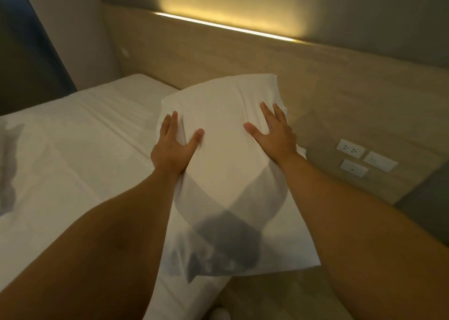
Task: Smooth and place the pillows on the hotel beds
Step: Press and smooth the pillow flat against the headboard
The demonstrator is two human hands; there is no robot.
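Note:
A white pillow [226,174] lies on the near right corner of the bed [73,149], its far end propped against the wooden headboard [243,59]. Both my hands rest flat on top of it with fingers spread. My left hand [173,147] presses the pillow's left side, its thumb pointing inward. My right hand [273,132] presses the right side near the pillow's edge. Neither hand grips the fabric. The shadows of my arms and head fall across the pillow's near half.
White sheets cover the bed, with creases running toward the headboard. Wall sockets and switches [364,158] sit on the panel to the right. A lit strip [226,26] runs along the headboard's top. A dark curtain or panel [24,52] stands at the far left.

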